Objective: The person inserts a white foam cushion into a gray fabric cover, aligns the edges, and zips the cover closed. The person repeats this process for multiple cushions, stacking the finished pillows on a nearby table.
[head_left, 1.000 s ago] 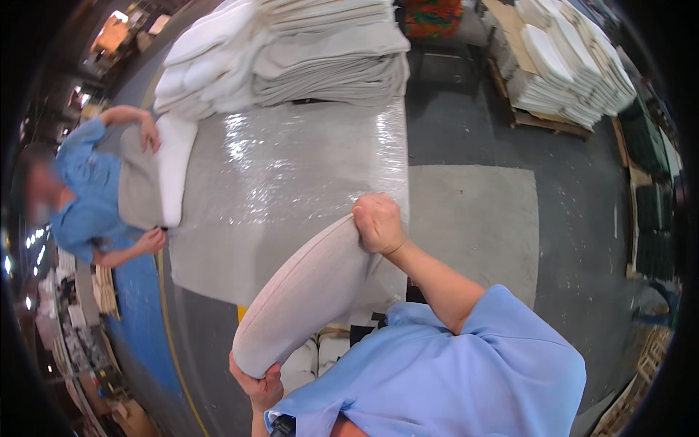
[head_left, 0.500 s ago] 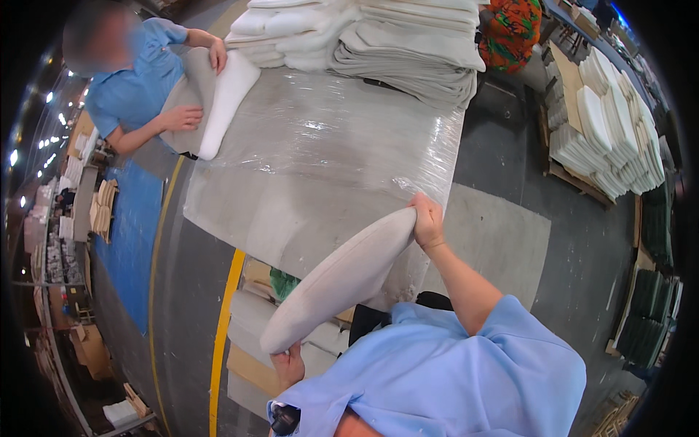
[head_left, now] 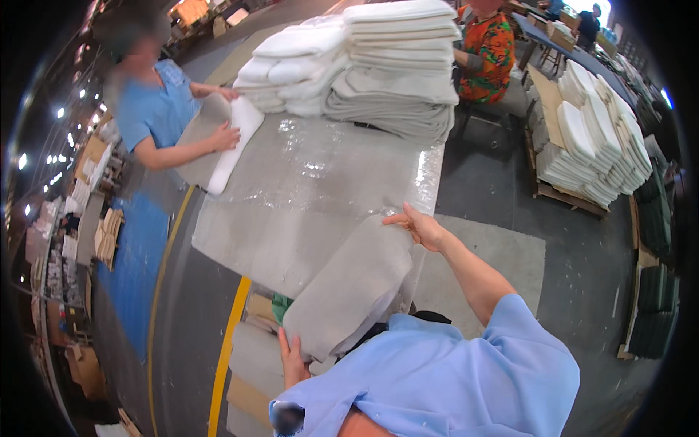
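A soft grey fabric-covered pad (head_left: 349,280) with a rounded outline lies across the near right edge of the table, its near part overhanging toward my body. At the pad's lower left edge is my left hand (head_left: 293,358), its fingers stretched out and apart against the rim. My right hand (head_left: 421,226) is at the far right end, fingers spread, fingertips touching the pad's edge. Under the pad, the table (head_left: 251,229) has a grey top partly covered with shiny clear plastic film. The pad's underside is mostly hidden.
Piles of white pads (head_left: 400,40) and folded grey covers (head_left: 393,98) stand at the table's far end. A co-worker in blue (head_left: 156,109) at the far left handles a grey-and-white pad (head_left: 237,142). Someone in a patterned shirt (head_left: 489,58) sits behind. Stacked pads on a pallet (head_left: 582,138) stand right.
The pad has gone from tilted on edge to lying flatter, broad grey face up. My right hand's grip has loosened and its fingers spread. The co-worker's hands have shifted on their pad.
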### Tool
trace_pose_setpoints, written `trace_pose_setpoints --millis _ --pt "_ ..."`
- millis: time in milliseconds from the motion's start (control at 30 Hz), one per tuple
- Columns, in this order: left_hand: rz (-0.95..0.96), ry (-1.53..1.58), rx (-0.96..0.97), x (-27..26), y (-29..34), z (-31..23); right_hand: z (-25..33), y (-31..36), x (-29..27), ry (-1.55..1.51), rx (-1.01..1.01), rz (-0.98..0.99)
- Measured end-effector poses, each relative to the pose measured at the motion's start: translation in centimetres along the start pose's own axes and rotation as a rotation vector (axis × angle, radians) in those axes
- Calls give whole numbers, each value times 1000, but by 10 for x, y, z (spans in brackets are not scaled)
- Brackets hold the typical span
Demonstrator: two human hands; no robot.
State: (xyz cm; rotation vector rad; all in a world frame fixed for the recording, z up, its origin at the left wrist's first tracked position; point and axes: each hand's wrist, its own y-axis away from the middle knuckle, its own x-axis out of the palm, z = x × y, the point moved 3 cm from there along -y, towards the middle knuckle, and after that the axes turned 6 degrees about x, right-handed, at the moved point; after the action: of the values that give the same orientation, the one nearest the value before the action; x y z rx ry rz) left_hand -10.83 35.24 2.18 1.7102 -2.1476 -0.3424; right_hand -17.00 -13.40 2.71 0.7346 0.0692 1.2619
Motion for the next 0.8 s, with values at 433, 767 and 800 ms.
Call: trace_pose_setpoints --millis 433,767,800 --pt "308 201 -760 97 14 -11 106 27 -27 177 -299 -119" --pt "562 -614 -639 140 -6 -17 121 -25 -53 518 -452 -342" --pt "627 -745 -496 142 -12 -19 122 -26 -54 549 -511 -347"
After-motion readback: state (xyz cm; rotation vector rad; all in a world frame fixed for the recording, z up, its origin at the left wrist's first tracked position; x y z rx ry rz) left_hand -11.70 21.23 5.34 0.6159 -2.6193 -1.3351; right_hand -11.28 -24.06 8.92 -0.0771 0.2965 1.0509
